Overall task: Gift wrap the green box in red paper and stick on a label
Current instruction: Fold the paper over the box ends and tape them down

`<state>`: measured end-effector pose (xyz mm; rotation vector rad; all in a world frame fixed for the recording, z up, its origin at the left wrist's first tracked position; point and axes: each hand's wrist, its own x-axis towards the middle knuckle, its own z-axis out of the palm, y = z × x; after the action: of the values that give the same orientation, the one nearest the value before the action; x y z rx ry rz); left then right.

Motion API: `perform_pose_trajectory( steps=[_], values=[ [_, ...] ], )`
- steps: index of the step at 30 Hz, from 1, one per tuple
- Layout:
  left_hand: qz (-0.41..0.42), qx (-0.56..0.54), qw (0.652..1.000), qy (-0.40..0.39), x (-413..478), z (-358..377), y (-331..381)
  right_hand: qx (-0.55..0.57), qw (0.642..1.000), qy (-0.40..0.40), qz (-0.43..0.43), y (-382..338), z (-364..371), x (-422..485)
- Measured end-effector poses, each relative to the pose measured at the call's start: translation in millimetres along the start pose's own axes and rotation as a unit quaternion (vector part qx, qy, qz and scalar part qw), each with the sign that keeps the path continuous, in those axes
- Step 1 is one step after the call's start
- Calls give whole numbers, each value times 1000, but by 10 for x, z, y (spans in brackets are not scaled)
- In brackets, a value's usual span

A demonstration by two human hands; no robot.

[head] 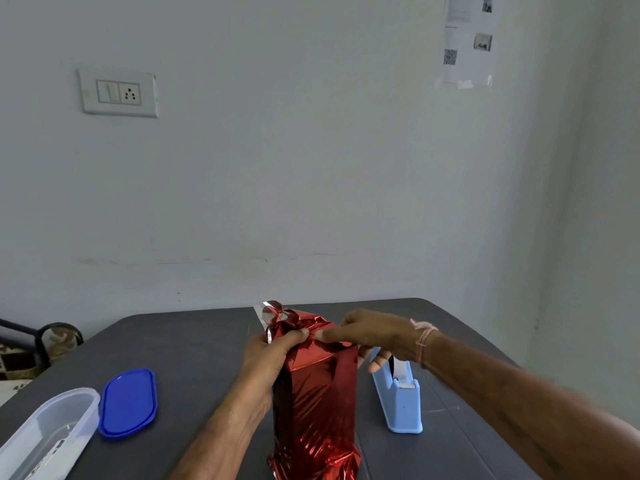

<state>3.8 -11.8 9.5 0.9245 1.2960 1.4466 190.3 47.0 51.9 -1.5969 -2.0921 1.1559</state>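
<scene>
Head view: the dark grey surface (194, 344) spreads under both hands. On it, upright and directly beneath the fingers, stands the tall box sheathed in shiny red foil paper (317, 403). No green shows, so the box itself looks fully covered. The left hand (273, 355) grips the gathered paper at the top, its fingers (294, 336) curled round the bunched tuft. The right hand (374, 336) pinches the fold just beside them, thumb and fingers clamped on the foil. Well to the left of the left fingers lies a clear oval plastic container (48, 434). Just below the right fingers, near the box's side, sits a light blue tape dispenser (398, 400). A blue oval plastic lid (127, 402) lies beside the container. The step in hand looks to be closing the top end. Next, I judge, one hand must keep the gather tight while the other reaches down for tape; letting go early would probably let the stiff foil spring open. No label is visible.
</scene>
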Motion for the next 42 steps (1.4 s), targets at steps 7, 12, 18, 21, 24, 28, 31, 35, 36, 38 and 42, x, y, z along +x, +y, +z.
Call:
perform_pose_trajectory(
  steps=[7, 12, 18, 21, 24, 28, 31, 35, 36, 38, 42],
  values=[
    [6, -9, 1000, 13, -11, 27, -26, 102, 994, 45, -6, 28, 109, -35],
    [14, -12, 999, 28, 6, 7, -73, 127, 990, 58, -8, 42, 190, -84],
    [28, -1, 999, 46, 12, 3, -67, 236, 967, 83, -44, 55, 350, -136],
    [30, 19, 998, 43, 21, -32, -37, 300, 946, 106, -58, 153, 471, -151],
    [28, 60, 997, 27, 38, -106, 15, 325, 936, 116, -65, 199, 474, -99],
    [39, 71, 996, 28, 49, -184, 19, 307, 941, 118, -74, 183, 431, 42],
    [56, 56, 996, 43, 35, -174, -36, 303, 941, 128, -80, 177, 451, 118],
    [71, 45, 995, 53, 50, -148, -114, 326, 932, 127, -93, 389, 455, 52],
    [72, 43, 995, 53, 63, -145, -134, 317, 931, 151, -95, 503, 434, 10],
    [70, 39, 995, 57, 94, -140, -172, 261, 926, 260, -81, 792, 359, -63],
    [72, 49, 994, 65, 160, -146, -206, 129, 901, 411, 48, 1390, 218, -65]
  ],
)
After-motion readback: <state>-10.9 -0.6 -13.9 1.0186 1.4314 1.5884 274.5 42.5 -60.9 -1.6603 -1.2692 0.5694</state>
